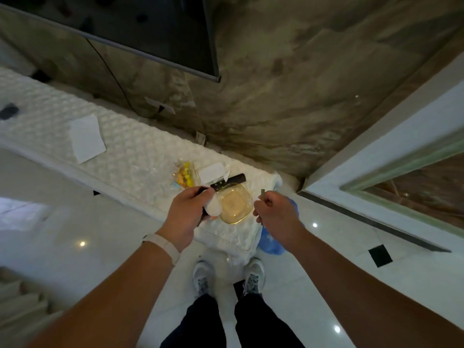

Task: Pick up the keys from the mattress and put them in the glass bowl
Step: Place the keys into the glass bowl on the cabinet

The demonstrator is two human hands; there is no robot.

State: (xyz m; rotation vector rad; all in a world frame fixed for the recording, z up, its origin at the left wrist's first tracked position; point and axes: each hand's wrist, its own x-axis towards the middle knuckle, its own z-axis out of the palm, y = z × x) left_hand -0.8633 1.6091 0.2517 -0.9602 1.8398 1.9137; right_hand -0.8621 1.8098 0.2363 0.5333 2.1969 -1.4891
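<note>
A square clear glass bowl [234,204] sits on the near end of the white quilted mattress [120,151], and nothing shows inside it. My right hand [275,212] hovers just right of the bowl, fingers closed, with a small metal tip of the keys [263,192] sticking up from the fist. My left hand [187,214] is at the bowl's left edge, closed around a white rounded object [213,208] with a dark part. Most of the keys are hidden in my fist.
On the mattress behind the bowl lie a dark remote [229,181], a white card [212,172] and a clear bag of yellow pieces [184,174]. A paper sheet [86,139] lies farther left. A blue bag [272,243] sits on the tiled floor by my feet.
</note>
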